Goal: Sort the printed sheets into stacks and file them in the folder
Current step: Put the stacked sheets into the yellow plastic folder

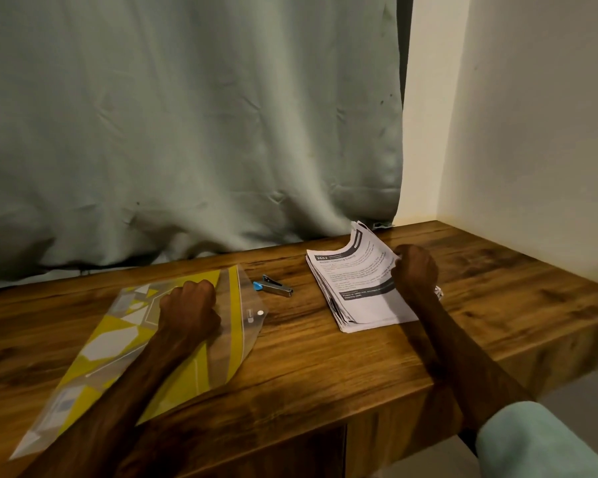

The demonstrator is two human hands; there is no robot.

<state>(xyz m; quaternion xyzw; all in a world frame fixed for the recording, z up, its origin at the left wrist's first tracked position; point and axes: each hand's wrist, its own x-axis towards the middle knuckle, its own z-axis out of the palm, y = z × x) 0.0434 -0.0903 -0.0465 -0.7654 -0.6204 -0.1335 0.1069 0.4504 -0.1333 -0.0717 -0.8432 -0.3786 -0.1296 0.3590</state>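
Wooden desk (325, 357) by curtain (187, 132): printed sheets (359, 294) sit in one pile at right, w/ my right hand (416, 270) pinching the top pages' edge. Left hand (190, 308) rests fisted on the folder (118, 346), holding nothing; I'd say sorting's barely begun, nothing filed

One head-worn view, looking forward and down from the near edge of the table (325, 357).
Close above the table, it is wide enough to take in the folder (111, 339) at left, the stack of sheets (359, 298) at right, and the curtain (187, 132) and wall (532, 132) at the far side.
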